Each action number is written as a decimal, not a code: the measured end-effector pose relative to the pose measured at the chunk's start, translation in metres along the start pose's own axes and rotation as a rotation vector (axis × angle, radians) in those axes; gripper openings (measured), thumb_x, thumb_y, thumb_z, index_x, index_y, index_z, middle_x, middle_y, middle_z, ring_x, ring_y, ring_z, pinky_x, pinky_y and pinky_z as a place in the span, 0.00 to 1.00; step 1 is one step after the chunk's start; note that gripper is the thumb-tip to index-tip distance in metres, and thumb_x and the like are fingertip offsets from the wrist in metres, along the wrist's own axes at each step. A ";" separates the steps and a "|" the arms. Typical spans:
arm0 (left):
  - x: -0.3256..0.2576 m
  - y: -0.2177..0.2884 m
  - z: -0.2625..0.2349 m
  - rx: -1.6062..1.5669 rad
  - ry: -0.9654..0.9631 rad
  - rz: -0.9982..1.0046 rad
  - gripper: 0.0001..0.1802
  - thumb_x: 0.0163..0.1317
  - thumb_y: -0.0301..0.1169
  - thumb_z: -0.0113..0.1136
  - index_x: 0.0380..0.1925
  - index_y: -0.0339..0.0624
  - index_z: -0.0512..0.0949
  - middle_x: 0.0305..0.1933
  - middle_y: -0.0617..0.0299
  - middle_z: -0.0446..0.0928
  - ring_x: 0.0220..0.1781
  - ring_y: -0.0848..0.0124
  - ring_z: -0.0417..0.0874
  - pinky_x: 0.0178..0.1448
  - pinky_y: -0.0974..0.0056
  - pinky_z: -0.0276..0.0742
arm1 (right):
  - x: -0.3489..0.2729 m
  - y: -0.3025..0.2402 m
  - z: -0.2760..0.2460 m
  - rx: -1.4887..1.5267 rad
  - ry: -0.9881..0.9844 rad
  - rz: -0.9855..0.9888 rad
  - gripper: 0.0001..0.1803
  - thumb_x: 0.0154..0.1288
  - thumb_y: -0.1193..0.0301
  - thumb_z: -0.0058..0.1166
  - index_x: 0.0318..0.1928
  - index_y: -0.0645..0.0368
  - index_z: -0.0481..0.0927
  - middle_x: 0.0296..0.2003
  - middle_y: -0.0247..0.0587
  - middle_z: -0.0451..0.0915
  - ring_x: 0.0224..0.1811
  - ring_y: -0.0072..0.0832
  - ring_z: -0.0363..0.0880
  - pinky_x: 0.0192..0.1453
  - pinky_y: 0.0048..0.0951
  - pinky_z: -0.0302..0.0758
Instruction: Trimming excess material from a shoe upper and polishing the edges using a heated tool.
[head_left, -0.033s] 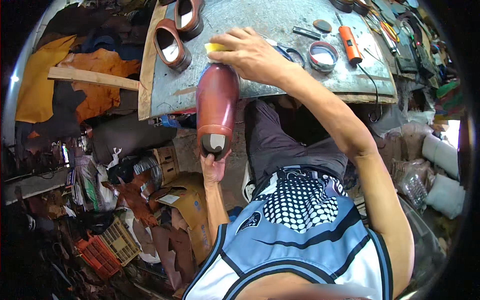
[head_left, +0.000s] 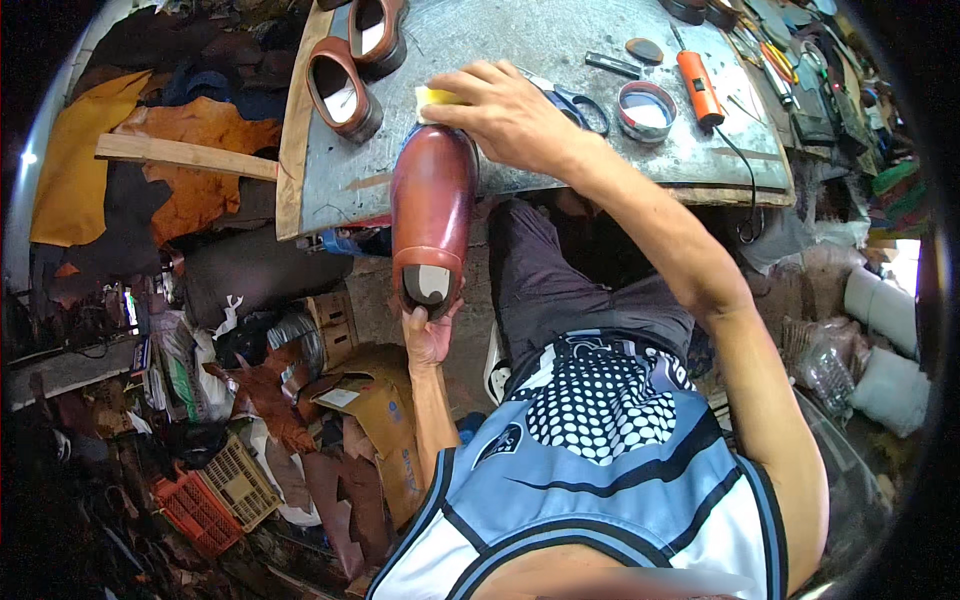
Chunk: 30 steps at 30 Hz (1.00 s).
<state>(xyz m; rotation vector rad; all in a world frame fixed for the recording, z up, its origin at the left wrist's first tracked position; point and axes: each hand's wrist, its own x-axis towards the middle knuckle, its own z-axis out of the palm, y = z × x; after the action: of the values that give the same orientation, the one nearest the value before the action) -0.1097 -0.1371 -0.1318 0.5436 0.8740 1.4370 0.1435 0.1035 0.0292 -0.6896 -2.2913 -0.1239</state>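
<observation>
Head view: the near edge of the grey metal-topped workbench (head_left: 530, 30) is crossed by the glossy reddish-brown leather shoe (head_left: 435, 205), room left before the brown leather loafers (head_left: 366, 118) by the left edge. The heel is clamped in the left hand (head_left: 430, 335); at the toe, a yellow spongy block (head_left: 431, 97) is pinched by the right hand (head_left: 505, 112), fingers together. Rightward, a round open tin (head_left: 647, 134) is set.

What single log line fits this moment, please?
left hand: holds brown slip-on shoe by heel | right hand: holds yellow sponge at toe
</observation>
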 end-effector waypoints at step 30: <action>-0.025 0.036 0.053 -0.051 0.067 -0.123 0.50 0.64 0.64 0.57 0.74 0.41 0.57 0.70 0.47 0.70 0.66 0.41 0.76 0.57 0.55 0.88 | -0.046 -0.066 0.042 0.412 0.267 0.558 0.18 0.66 0.79 0.52 0.57 0.65 0.76 0.57 0.62 0.75 0.59 0.58 0.74 0.66 0.47 0.72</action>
<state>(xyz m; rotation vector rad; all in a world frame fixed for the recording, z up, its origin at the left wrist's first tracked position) -0.0879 -0.1488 -0.0676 0.3980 0.9059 1.3681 0.1104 0.0386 -0.0250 -0.9888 -1.7223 0.4754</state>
